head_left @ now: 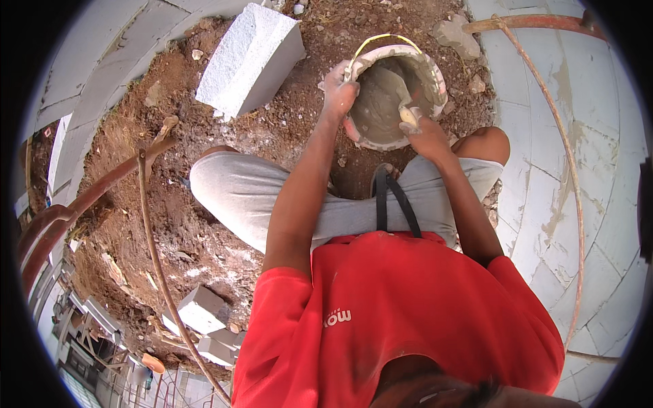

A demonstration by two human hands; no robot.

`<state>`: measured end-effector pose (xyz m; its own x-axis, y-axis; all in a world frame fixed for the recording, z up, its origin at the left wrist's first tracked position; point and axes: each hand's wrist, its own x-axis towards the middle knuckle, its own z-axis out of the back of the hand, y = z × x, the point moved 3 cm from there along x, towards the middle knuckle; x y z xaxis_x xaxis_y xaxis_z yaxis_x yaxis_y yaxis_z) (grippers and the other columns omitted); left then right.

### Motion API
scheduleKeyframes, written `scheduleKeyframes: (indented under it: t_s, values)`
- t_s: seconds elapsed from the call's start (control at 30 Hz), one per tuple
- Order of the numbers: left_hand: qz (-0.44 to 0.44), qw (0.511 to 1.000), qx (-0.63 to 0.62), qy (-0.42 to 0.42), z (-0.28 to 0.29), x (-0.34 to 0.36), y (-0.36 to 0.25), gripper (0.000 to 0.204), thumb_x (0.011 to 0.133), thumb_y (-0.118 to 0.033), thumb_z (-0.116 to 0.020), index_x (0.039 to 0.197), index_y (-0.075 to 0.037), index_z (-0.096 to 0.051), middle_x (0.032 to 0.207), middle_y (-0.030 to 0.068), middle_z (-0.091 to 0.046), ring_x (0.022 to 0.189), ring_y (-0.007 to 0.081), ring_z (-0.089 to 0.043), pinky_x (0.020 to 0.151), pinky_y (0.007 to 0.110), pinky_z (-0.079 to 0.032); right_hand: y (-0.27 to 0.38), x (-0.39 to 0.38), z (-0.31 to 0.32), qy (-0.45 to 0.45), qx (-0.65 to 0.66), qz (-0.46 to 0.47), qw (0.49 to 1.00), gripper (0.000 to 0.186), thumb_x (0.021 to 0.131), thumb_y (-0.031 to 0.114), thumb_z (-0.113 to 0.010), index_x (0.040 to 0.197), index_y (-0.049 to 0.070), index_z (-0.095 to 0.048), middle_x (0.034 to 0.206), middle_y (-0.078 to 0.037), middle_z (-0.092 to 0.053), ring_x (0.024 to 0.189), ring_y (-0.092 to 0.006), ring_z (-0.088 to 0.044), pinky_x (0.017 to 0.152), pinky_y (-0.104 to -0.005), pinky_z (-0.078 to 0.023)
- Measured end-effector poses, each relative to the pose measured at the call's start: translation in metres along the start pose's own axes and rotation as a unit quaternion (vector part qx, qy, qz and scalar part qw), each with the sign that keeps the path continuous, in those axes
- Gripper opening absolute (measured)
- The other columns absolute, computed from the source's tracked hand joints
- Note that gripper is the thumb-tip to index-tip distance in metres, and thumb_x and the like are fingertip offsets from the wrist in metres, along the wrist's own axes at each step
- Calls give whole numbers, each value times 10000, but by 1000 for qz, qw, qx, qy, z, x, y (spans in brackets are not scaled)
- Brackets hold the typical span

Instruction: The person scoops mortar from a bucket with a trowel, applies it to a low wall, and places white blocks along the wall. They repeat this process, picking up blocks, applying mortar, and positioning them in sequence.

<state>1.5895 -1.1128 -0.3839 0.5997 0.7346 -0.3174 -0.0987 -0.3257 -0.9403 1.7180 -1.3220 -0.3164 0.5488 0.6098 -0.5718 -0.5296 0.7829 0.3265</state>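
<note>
A round bucket (436, 73) with a mortar-crusted rim and a thin pale handle stands on the soil in front of me. Grey wet mortar (373, 115) fills its inside. My left hand (339, 90) grips the bucket's left rim, fingers wrapped over the edge. In my right hand (427, 138) is a trowel (410, 116), held by its light handle at the near right part of the rim. Its blade reaches into the bucket and is coated in mortar, so its outline is hard to make out.
A white block (250, 60) lies on the soil left of the bucket, and smaller blocks (198, 310) lie at the lower left. Pale block walls (544, 136) curve along both sides. Thin wooden poles (162, 262) and reddish-brown poles (102, 194) cross at the sides.
</note>
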Motion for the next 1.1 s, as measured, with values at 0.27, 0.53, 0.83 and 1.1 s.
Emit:
scheduleKeyframes:
  t_s: [0.27, 0.53, 0.83, 1.1]
  values:
    - [-19, 999, -9, 40, -16, -10, -19, 469, 683, 86, -542, 1082, -72, -730, 843, -43, -592, 718, 89, -525, 624, 253, -429, 6, -4, 17, 33, -44, 8, 998, 538, 915, 414, -612, 1249, -7, -644, 1106, -262, -725, 1053, -435, -694, 901, -506, -543]
    - [-31, 998, 5, 47, -17, -3, -17, 480, 696, 71, -528, 1105, -71, -736, 861, -43, -616, 777, 92, -558, 679, 242, -441, 7, -20, -2, -4, 19, -22, 1000, 509, 892, 384, -620, 1208, -11, -675, 1149, -301, -696, 1099, -464, -665, 952, -512, -524]
    - [20, 996, 14, 88, -29, -8, -34, 644, 722, 123, -478, 1312, -32, -685, 1246, 86, -714, 1198, 194, -639, 1087, 318, -443, -23, 5, 46, 20, -109, 0, 994, 504, 826, 277, -653, 1181, -80, -637, 1062, -318, -703, 990, -464, -699, 878, -494, -552]
    - [-24, 996, -38, 75, -40, -10, -16, 502, 698, 93, -521, 1146, -22, -715, 955, -9, -625, 847, 112, -566, 744, 261, -454, -8, -19, -45, 252, 280, -153, 913, 277, 927, 284, -665, 1066, 47, -627, 745, -44, -604, 559, -182, -608, 446, -361, -489]
